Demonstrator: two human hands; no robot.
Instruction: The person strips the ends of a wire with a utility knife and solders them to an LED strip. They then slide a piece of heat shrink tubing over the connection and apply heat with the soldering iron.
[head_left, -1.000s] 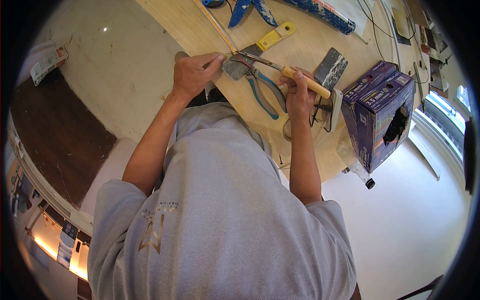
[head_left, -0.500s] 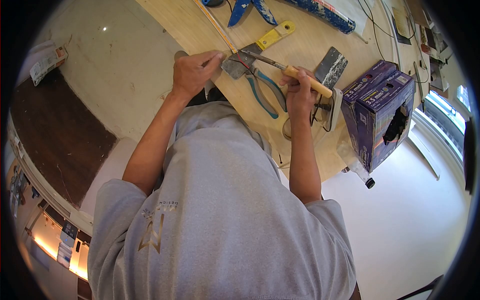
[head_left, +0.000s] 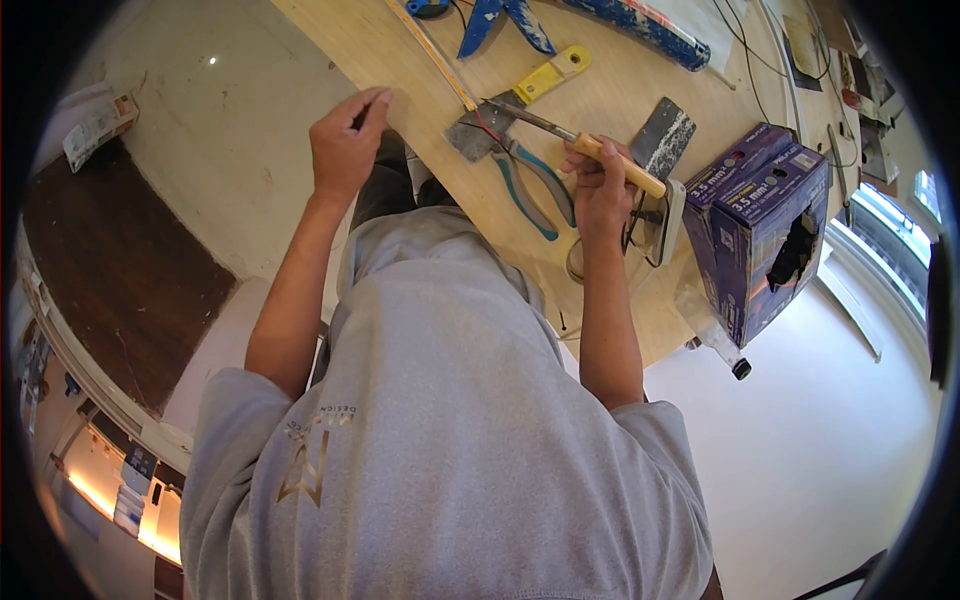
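My right hand [head_left: 603,190] grips the wooden handle of a soldering iron [head_left: 620,165]. The iron's metal tip reaches left to the end of a narrow LED strip [head_left: 440,62], where thin red and dark wires show. Those wires lie over the blade of a yellow-handled putty knife [head_left: 552,76]. Pliers with teal handles [head_left: 530,190] rest with their jaws by the blade and wires. Off the table's edge, my left hand [head_left: 347,145] is closed in a pinch. Whatever its fingertips may hold is too small to make out.
Purple cable boxes [head_left: 755,220] stand on the right beside a clear bottle [head_left: 715,335]. A paint-flecked scraper blade [head_left: 664,138] lies behind my right hand. At the back are a blue caulking gun [head_left: 650,28] and loose black cables [head_left: 748,60]. The wooden table [head_left: 400,45] has a diagonal left edge.
My left hand has drawn back left from the wires and putty-knife blade, past the table edge. My right hand and the soldering iron have stayed almost still.
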